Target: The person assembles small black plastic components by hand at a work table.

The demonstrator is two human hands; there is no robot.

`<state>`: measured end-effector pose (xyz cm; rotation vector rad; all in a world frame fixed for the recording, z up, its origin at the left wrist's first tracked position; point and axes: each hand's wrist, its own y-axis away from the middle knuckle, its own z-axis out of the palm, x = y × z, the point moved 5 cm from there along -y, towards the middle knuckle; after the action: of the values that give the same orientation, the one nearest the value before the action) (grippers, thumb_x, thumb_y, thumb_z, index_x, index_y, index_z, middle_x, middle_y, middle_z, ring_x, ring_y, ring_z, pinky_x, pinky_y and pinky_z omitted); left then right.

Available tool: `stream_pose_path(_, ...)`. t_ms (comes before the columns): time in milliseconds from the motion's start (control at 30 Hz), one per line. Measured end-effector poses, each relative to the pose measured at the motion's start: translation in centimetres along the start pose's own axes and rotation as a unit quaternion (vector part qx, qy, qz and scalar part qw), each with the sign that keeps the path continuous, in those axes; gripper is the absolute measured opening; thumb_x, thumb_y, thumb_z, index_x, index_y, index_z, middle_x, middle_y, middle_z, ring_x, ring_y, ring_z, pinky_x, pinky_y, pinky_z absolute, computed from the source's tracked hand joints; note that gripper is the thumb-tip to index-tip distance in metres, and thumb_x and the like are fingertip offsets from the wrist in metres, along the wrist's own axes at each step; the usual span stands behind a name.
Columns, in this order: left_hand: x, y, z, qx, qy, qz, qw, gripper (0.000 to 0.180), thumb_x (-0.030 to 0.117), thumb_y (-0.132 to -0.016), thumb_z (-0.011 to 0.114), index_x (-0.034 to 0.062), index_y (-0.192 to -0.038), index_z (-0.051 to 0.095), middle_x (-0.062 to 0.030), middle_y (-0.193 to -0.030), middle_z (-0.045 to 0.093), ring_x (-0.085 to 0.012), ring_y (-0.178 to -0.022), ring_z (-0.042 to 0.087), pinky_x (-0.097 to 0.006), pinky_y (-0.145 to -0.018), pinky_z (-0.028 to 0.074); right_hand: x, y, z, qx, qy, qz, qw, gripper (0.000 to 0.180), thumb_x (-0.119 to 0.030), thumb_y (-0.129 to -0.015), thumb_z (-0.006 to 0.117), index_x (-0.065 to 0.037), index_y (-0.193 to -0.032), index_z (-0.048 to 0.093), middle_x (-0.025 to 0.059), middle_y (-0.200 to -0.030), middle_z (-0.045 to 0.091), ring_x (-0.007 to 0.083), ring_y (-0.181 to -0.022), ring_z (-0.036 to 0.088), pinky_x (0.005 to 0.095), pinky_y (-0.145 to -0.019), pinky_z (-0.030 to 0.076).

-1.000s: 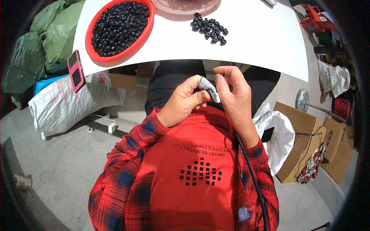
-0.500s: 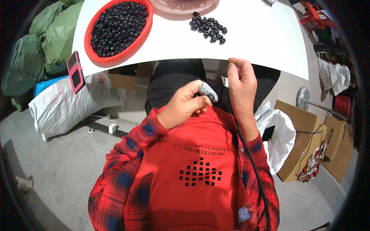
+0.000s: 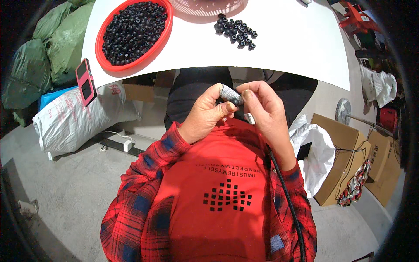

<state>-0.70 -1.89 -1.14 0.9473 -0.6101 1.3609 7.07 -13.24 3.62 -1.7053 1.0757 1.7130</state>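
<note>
Close to my chest, below the edge of the white table (image 3: 283, 48), my left hand (image 3: 203, 115) and my right hand (image 3: 264, 109) meet around a small black ring-shaped bead (image 3: 235, 101). A grey taped cover (image 3: 228, 93) sits over one left fingertip, right above the bead. The right thumb and fingers pinch at the bead from the right side. A red round tray (image 3: 104, 61) full of the same black beads stands on the table at the left, and a loose pile of black beads (image 3: 235, 29) lies near the middle.
A pink perforated round tray (image 3: 205, 6) sits at the table's far edge. A pink phone (image 3: 85, 81) lies at the table's left corner. White and green sacks (image 3: 65, 118) lie on the floor left; cardboard boxes (image 3: 345, 161) and a white bag stand right.
My right hand, which had lifted toward the table edge, has come back down to the left hand. Both hands now pinch the bead together.
</note>
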Motion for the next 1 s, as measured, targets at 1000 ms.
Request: stream_pose_path(1000, 0.09, -0.05, -0.54, -0.013, 0.013, -0.007, 1.0, 0.011, 0.019, -0.093, 0.058, 0.0097, -0.094, 0.054, 0.0053, -0.079, 0.053, -0.001, -0.066, 0.048, -0.015, -0.056, 0.039, 0.89, 0.08, 0.84, -0.115, -0.16, 0.11, 0.974, 0.016, -0.012, -0.093, 0.054, 0.0, -0.103, 0.052, 0.0029, -0.082, 0.06, 0.0069, -0.072, 0.059, 0.0191, -0.061, 0.046)
